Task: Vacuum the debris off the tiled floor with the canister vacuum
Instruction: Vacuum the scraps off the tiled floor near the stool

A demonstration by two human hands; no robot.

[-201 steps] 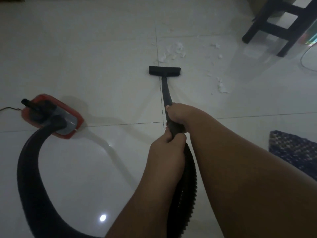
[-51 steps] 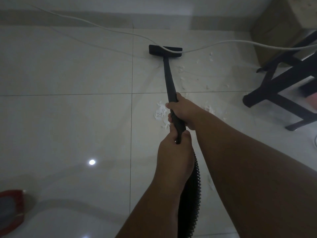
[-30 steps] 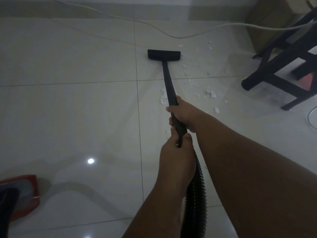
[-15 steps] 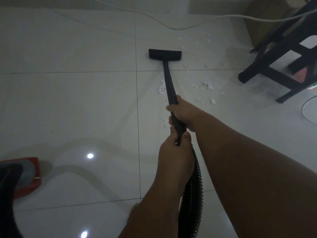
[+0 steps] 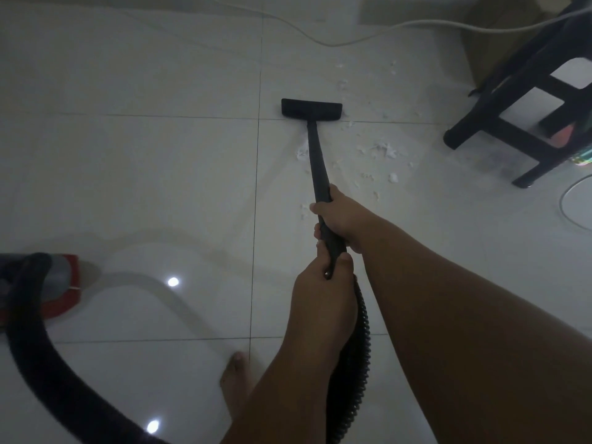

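Observation:
Both hands grip the black vacuum wand (image 5: 317, 161). My right hand (image 5: 344, 216) holds it higher up and my left hand (image 5: 322, 290) holds the end where the ribbed black hose (image 5: 355, 357) joins. The flat black floor nozzle (image 5: 311, 108) rests on the pale tiled floor (image 5: 160, 174), just past a grout line. White debris scraps (image 5: 381, 152) lie scattered to the right of the wand and beyond the nozzle. The red and grey canister (image 5: 56, 285) sits at the left edge, with the hose looping from it.
A black stool frame (image 5: 512, 116) stands at the right, close to the debris. A white cord (image 5: 336, 43) runs across the floor at the back. A brown box (image 5: 493, 36) sits behind the stool. My bare foot (image 5: 235, 384) is near the bottom centre.
The nozzle has been pulled back from the white cord toward me, over the grout line area. The view has shifted, so the canister, hose loop and my foot now show.

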